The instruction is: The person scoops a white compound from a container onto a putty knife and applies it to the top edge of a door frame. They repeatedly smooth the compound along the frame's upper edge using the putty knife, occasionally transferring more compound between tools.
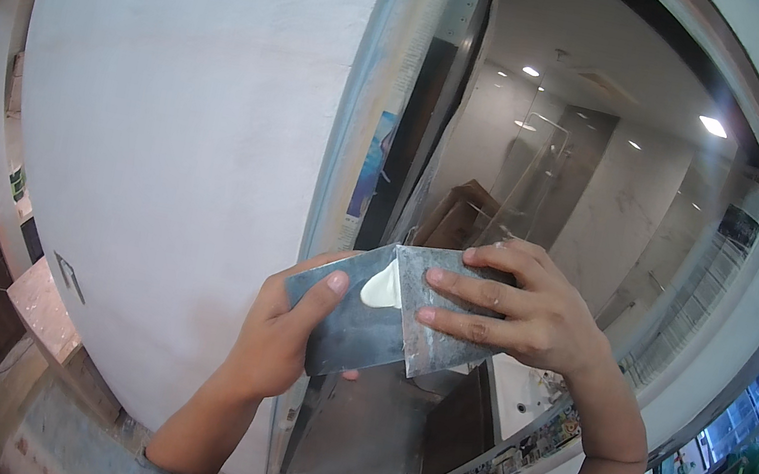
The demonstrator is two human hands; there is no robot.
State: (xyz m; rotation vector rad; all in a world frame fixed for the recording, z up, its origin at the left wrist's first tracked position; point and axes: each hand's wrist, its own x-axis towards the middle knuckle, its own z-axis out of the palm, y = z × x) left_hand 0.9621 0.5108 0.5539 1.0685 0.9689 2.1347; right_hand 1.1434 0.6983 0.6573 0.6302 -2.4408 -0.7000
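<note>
My left hand [276,336] grips a flat grey steel putty blade [347,333], with the thumb on top and the fingers mostly hidden beneath. A smooth blob of off-white putty [379,288] sits on that blade near its far right side. From the right, my right hand [539,311] holds a second steel putty blade [430,342], its fingers spread along the upper face. The second blade's left edge lies over the first blade and meets the putty. Both blades are in front of my chest, by the wall's corner.
A broad white wall [186,122] fills the left, ending in a taped door jamb [352,161]. Beyond the doorway are a glass shower area, a brown cardboard box [457,218] and a white washbasin [521,399]. Tools and a green object [750,470] stand at lower right.
</note>
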